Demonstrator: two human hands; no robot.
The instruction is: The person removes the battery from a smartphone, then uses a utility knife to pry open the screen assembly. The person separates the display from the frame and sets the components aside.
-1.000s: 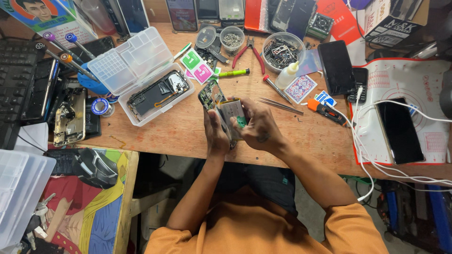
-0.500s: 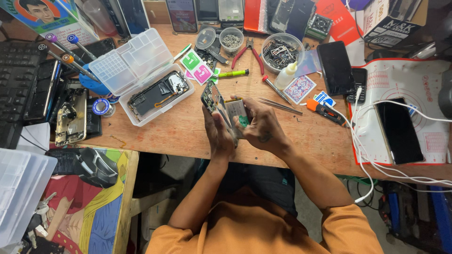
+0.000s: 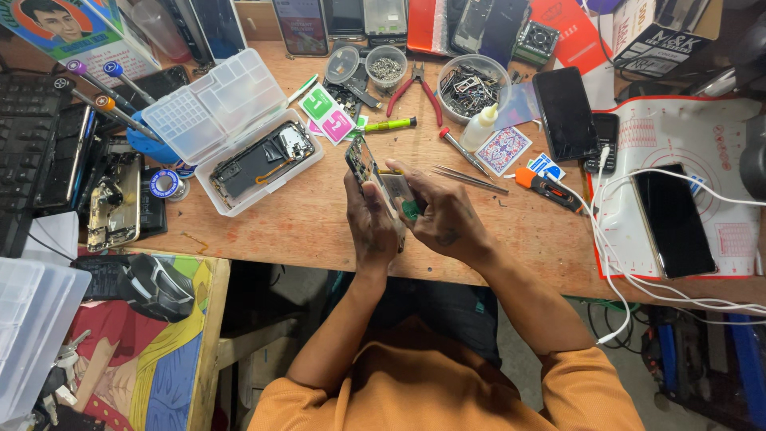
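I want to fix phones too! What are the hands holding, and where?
Both hands, left hand and right hand, hold an opened phone body with bare circuit board by its lower end.

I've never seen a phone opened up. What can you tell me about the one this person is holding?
The opened phone is a thin slab with its back off, showing circuit parts and a pale metal plate; details are too small to tell. It is tilted on edge above the wooden bench, not resting on it. The left hand grips it from below, and the right hand pinches its lower end, where something small and green shows.
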